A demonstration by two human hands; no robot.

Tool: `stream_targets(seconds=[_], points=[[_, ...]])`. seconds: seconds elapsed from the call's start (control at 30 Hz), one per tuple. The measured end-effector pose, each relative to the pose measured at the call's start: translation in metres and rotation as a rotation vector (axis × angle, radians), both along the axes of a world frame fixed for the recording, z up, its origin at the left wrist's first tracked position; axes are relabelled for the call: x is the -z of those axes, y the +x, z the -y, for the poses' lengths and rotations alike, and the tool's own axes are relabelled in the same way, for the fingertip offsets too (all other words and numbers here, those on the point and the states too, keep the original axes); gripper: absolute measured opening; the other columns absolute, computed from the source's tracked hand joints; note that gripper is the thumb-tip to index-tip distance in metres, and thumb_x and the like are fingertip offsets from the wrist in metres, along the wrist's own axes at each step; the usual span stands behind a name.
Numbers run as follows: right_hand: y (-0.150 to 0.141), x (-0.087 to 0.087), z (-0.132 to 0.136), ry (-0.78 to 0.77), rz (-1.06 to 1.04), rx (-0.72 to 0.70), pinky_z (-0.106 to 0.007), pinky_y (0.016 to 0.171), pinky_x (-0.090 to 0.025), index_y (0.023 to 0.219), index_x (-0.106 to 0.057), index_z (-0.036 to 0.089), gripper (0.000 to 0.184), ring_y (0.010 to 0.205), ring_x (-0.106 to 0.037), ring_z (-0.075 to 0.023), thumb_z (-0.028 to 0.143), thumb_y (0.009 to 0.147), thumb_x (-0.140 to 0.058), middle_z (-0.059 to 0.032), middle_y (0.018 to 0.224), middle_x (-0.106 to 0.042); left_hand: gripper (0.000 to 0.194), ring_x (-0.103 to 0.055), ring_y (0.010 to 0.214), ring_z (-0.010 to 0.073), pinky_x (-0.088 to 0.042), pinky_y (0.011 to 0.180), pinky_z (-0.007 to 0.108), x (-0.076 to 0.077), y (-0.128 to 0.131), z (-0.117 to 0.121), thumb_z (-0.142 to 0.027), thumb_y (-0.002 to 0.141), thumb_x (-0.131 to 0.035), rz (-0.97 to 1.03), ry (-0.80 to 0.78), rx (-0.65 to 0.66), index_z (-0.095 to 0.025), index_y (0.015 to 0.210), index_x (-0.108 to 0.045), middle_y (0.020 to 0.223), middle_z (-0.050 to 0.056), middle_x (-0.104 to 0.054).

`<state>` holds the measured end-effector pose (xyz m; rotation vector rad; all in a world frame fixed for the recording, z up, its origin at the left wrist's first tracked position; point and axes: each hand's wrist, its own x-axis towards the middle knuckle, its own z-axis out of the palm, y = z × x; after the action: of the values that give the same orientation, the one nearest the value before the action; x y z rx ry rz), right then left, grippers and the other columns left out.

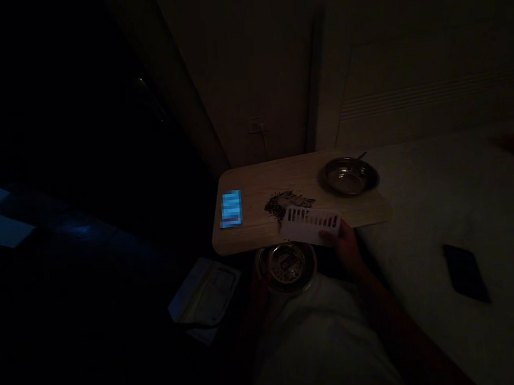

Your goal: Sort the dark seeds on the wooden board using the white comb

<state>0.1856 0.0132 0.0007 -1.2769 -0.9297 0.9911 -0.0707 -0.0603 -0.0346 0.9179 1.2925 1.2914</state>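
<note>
The room is very dark. My right hand [343, 245] is closed on a white card with dark stripes [310, 224], held at the near edge of a small wooden table [256, 186]. Just beyond the card lies a pile of small dark grains [282, 203]. My left hand [260, 290] is barely visible in the shadow and grips the left rim of a steel bowl [287, 266] held below the table's near edge. A second steel bowl [349, 176] with a spoon in it stands at the table's far right.
A lit phone screen [230, 209] lies on the table's left side. A dark phone [465, 272] rests on the white bed at right. A white tray-like object [205, 294] sits on the floor at lower left. A wall socket [256, 125] is behind the table.
</note>
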Motion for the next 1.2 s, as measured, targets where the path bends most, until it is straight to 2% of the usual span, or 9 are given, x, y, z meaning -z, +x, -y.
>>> stream_targets(seconds=[0.13,0.23,0.3,0.37,0.6,0.73,0.9,1.2], points=[[0.002,-0.004,0.001,-0.026,-0.039,-0.054,-0.039,0.076,-0.056,0.091,-0.070,0.022,0.040,0.081,-0.067,-0.0252,0.039,0.057,-0.084,-0.0039,0.089,-0.077,0.080,-0.037,0.152,0.0377,-0.032,0.125,0.049,0.006,-0.002,0.001,-0.052,0.074,-0.076,-0.010,-0.040,-0.015,-0.024,0.147,-0.055,0.158,0.011,-0.052],[0.008,-0.005,-0.002,-0.012,-0.093,0.075,-0.040,0.078,-0.056,0.098,-0.068,0.021,0.046,0.083,-0.068,-0.0257,0.040,0.058,-0.083,-0.0058,0.095,-0.077,0.079,-0.038,0.151,0.0390,-0.032,0.125,0.051,0.011,-0.004,0.001,-0.051,0.074,-0.076,-0.020,-0.053,-0.036,-0.024,0.146,-0.057,0.155,0.012,-0.056],[0.014,-0.004,-0.006,0.012,-0.058,0.178,-0.040,0.079,-0.055,0.098,-0.067,0.021,0.046,0.085,-0.068,-0.0256,0.040,0.059,-0.083,-0.0063,0.096,-0.077,0.081,-0.038,0.151,0.0391,-0.031,0.125,0.051,0.011,-0.005,0.001,-0.050,0.074,-0.077,-0.020,-0.052,-0.033,-0.023,0.147,-0.056,0.155,0.013,-0.056],[0.019,-0.003,-0.008,0.025,-0.030,0.218,-0.039,0.079,-0.055,0.097,-0.067,0.021,0.045,0.084,-0.068,-0.0250,0.040,0.059,-0.083,-0.0055,0.095,-0.077,0.081,-0.038,0.152,0.0381,-0.031,0.125,0.050,0.009,-0.006,0.002,-0.051,0.075,-0.075,-0.012,-0.045,-0.015,-0.023,0.148,-0.055,0.156,0.013,-0.054],[0.020,-0.006,-0.008,-0.028,-0.053,0.124,-0.039,0.073,-0.058,0.094,-0.069,0.021,0.044,0.082,-0.070,-0.0269,0.036,0.055,-0.082,-0.0060,0.091,-0.079,0.081,-0.039,0.151,0.0363,-0.032,0.124,0.046,0.004,-0.006,0.001,-0.051,0.074,-0.075,-0.021,-0.074,-0.008,-0.022,0.147,-0.055,0.159,0.012,-0.052],[0.021,-0.004,-0.010,-0.044,-0.041,0.156,-0.041,0.074,-0.058,0.095,-0.070,0.022,0.044,0.083,-0.071,-0.0282,0.036,0.055,-0.082,-0.0056,0.091,-0.079,0.080,-0.036,0.153,0.0343,-0.031,0.125,0.045,0.003,-0.005,0.001,-0.051,0.078,-0.072,-0.020,-0.014,-0.002,-0.022,0.149,-0.052,0.160,0.011,-0.050],[0.028,0.003,-0.015,-0.003,0.023,0.242,-0.041,0.077,-0.057,0.095,-0.069,0.021,0.043,0.085,-0.070,-0.0277,0.038,0.058,-0.082,-0.0063,0.094,-0.078,0.081,-0.035,0.154,0.0333,-0.029,0.126,0.044,0.001,-0.006,0.002,-0.051,0.080,-0.071,-0.030,-0.026,0.020,-0.022,0.153,-0.049,0.161,0.011,-0.049],[0.024,0.000,-0.015,0.082,0.102,0.325,-0.043,0.083,-0.057,0.102,-0.067,0.022,0.045,0.090,-0.069,-0.0277,0.043,0.065,-0.080,-0.0077,0.100,-0.076,0.085,-0.042,0.149,0.0365,-0.036,0.122,0.048,0.019,-0.011,-0.002,-0.050,0.075,-0.075,-0.035,-0.027,-0.008,-0.024,0.152,-0.050,0.159,0.012,-0.052]])
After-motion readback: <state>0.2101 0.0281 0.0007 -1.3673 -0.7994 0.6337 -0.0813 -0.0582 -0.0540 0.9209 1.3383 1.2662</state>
